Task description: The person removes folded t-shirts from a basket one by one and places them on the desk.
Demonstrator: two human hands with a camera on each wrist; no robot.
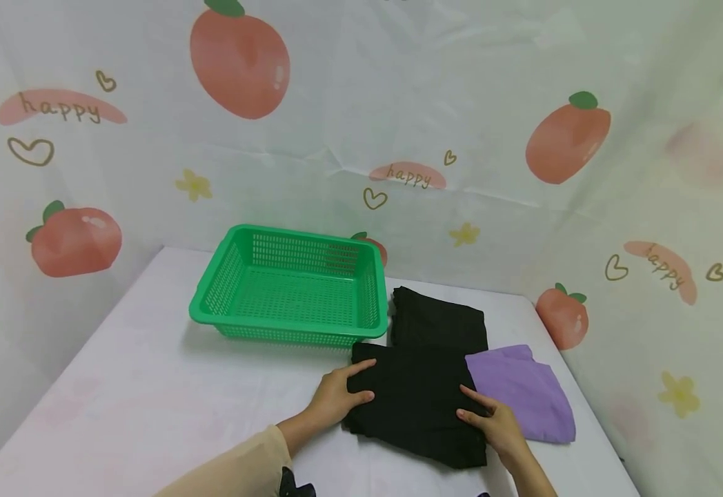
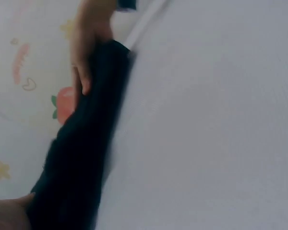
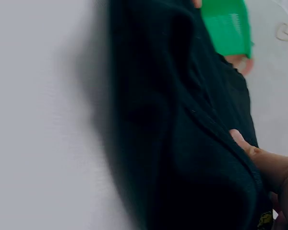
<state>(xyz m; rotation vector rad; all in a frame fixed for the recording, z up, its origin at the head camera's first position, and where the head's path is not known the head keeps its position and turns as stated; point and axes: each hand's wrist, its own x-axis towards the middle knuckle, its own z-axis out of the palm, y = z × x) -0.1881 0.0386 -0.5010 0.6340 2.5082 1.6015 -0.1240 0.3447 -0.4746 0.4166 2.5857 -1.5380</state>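
A folded black garment (image 1: 414, 407) is held by its two sides, in front of another folded black garment (image 1: 439, 321). My left hand (image 1: 333, 397) grips its left side, thumb and index finger over the top. At the right side my right hand (image 1: 494, 424) grips it in the same way; the other fingers are largely hidden. The right wrist view shows the cloth (image 3: 182, 120) close up, the right thumb (image 3: 242, 141) lying on it and a small yellow mark near the bottom. To the right lies a folded purple garment (image 1: 526, 393), partly covered by the black one.
A green plastic basket (image 1: 293, 330) stands at the back, left of the black garments, with nothing seen in it. All rests on a white-covered table (image 1: 169, 407). A white curtain with fruit prints (image 1: 337, 83) hangs behind and on both sides.
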